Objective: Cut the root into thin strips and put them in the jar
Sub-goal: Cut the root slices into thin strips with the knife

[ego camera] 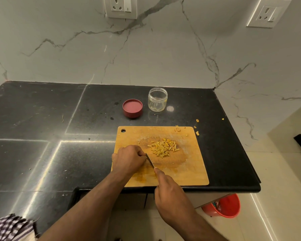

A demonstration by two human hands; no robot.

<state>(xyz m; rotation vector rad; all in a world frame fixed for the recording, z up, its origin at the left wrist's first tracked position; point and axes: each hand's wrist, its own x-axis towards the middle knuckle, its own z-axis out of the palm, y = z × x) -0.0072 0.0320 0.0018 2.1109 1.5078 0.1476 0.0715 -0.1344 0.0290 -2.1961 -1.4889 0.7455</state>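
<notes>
While I watch from the head camera, the black counter (42, 110) fills most of the scene, with the wooden cutting board (189, 171) lying at its near right edge, close to the drop. On the board sits a loose pile of yellow strips (163, 147), cut from the root and not yet moved; a few scraps (197, 133) have scattered onto the counter past the board's far right corner. My left hand (129, 160) is curled into a fist on the board, knuckles against the blade, and I judge it pins the last bit of root, though that piece is hidden. My right hand (170, 195) is closed around the handle of the knife (150, 160), forefinger laid along its spine. Beyond the board stands the clear jar (157, 100), open and looking empty, with its red lid (132, 108) upturned just beside it. The risk I see is the blade slipping into the left knuckles, since they touch it and the remaining piece must be small; carrying strips to the jar may also spill more onto the counter. No brand or readable writing shows anywhere.
</notes>
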